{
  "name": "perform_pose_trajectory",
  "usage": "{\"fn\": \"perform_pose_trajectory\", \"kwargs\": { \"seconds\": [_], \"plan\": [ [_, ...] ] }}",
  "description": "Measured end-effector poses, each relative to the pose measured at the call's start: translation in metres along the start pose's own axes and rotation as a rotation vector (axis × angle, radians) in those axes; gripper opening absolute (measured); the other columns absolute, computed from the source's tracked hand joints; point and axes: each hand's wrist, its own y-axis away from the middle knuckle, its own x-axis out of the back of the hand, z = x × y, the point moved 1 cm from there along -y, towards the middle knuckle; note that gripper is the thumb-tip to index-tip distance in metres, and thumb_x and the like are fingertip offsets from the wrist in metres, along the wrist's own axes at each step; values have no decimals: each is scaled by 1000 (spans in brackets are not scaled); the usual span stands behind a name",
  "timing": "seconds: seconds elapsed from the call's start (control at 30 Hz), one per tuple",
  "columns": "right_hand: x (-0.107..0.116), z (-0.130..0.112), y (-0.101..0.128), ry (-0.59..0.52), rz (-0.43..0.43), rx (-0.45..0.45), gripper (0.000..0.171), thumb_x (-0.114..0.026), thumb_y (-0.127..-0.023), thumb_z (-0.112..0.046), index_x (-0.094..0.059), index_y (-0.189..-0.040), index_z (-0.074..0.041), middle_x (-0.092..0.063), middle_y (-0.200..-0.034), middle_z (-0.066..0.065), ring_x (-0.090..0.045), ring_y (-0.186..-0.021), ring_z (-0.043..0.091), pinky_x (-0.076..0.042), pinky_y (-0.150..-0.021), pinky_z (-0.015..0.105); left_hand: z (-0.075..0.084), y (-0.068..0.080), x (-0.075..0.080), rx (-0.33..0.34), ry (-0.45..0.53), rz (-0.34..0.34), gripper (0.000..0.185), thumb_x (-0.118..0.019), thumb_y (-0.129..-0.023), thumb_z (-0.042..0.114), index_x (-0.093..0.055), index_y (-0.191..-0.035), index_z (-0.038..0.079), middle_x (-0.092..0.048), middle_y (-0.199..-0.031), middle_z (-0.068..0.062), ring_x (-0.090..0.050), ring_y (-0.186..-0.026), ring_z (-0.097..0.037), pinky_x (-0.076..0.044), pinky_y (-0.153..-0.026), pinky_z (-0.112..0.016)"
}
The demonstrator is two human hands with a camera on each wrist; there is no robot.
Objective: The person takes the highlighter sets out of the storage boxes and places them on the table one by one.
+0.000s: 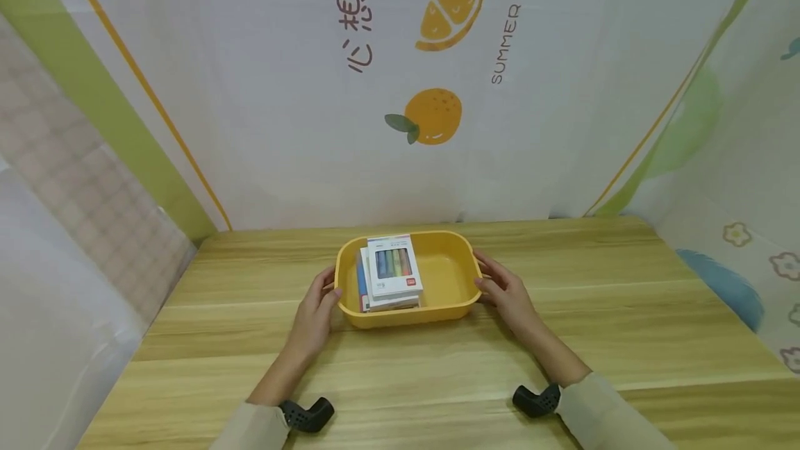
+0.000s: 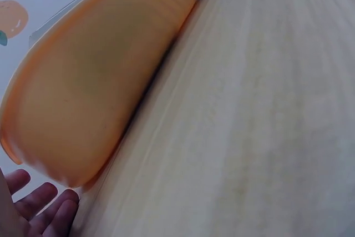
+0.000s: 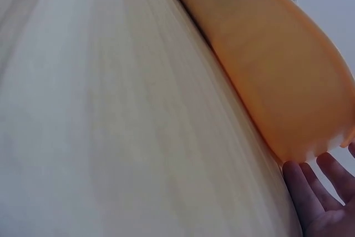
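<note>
A pale cloth (image 1: 281, 123) printed with oranges and lettering fills the whole back of the scene. In front of it spreads the wood-grained table (image 1: 406, 380), its far edge running along the foot of the cloth. Near the middle of that far edge is the yellow tray (image 1: 450, 276), a rounded oblong with its long side toward the person; in both wrist views its lower edge lies along the wood. Two light sleeves (image 1: 612, 415) come in from the bottom corners of the head view. The left hand (image 1: 319, 307) grips the tray's left end, thumb at the rim and fingers on the outer wall; the right hand (image 1: 506, 297) holds the right end in the same way, its fingers spread. Inside the tray, a small stack of boxes lies in the left half, while the right half shows bare yellow floor. The lower boxes (image 1: 389, 305) are mostly covered, with a blue side showing at the left. The top box (image 1: 409, 289) is white, with a window through which coloured sticks (image 1: 394, 264) run from blue to yellow and red. A black device (image 1: 307, 415) sits at each wrist.
</note>
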Motion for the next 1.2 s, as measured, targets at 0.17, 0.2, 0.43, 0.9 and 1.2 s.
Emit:
{"fn": "perform_pose_trajectory", "kwargs": {
  "seconds": [0.17,0.2,0.43,0.9,1.2],
  "plan": [
    [1,-7,-1,44,-14,-38,56,-55,-102,-16,-40,-155,-9,-49,-148,30,-63,-121,34,-59,-81,25,-3,-4,3,-9,60,18,50,-41,-104,17,-38,-153,7,-50,-150,-19,-53,-136,-37,-46,-109,-51],
    [2,-10,-2,58,-18,-47,55,-56,-102,-17,-41,-155,-8,-49,-148,29,-61,-123,37,-59,-82,26,-3,-6,3,-10,80,21,50,-41,-104,16,-39,-153,7,-50,-150,-19,-53,-136,-37,-47,-108,-50],
    [15,-47,-9,294,37,-95,57,-56,-102,-36,-47,-150,-7,-50,-153,16,-52,-137,37,-45,-110,52,0,-32,-5,-49,141,35,51,-39,-100,9,-42,-151,6,-50,-151,-18,-51,-138,-35,-43,-112,-50],
    [-17,-142,-41,535,-86,18,54,-56,-99,-47,-53,-146,-19,-61,-142,9,-61,-126,32,-50,-103,54,-7,-47,-3,-53,208,8,57,-38,-94,0,-39,-151,-2,-49,-148,-26,-48,-136,-37,-43,-99,-12],
    [-41,-141,-36,558,-141,48,58,-62,-97,-45,-53,-145,-16,-60,-143,10,-63,-122,33,-55,-96,49,-9,-45,-2,-77,212,12,57,-39,-94,-1,-40,-151,-2,-50,-146,-28,-49,-135,-39,-42,-95,-10]
  ]
}}
